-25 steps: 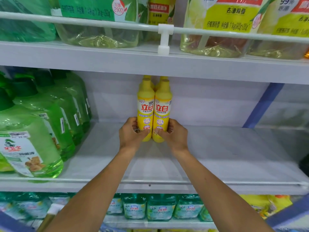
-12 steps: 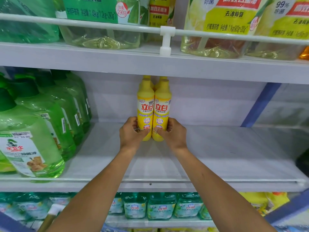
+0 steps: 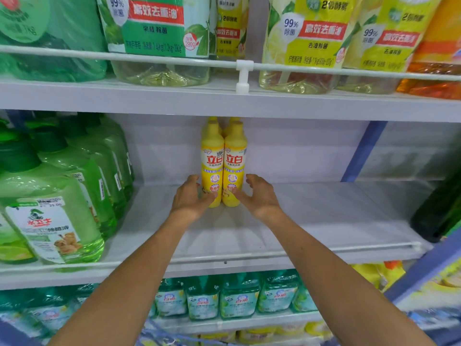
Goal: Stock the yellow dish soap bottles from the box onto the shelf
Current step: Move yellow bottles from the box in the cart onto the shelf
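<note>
As the left hand [image 3: 190,199] and right hand [image 3: 260,199] are opening their grip after clasping a moment ago, the yellow dish soap bottles [image 3: 212,168] are standing upright on the shelf [image 3: 324,216], likely freeing both for another load.

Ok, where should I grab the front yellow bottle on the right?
Probably round its straight lower body, coming from the front right. The front right bottle stands upright with its twin tight against its left, so only the right side is free, and the neck narrows higher up.
</note>
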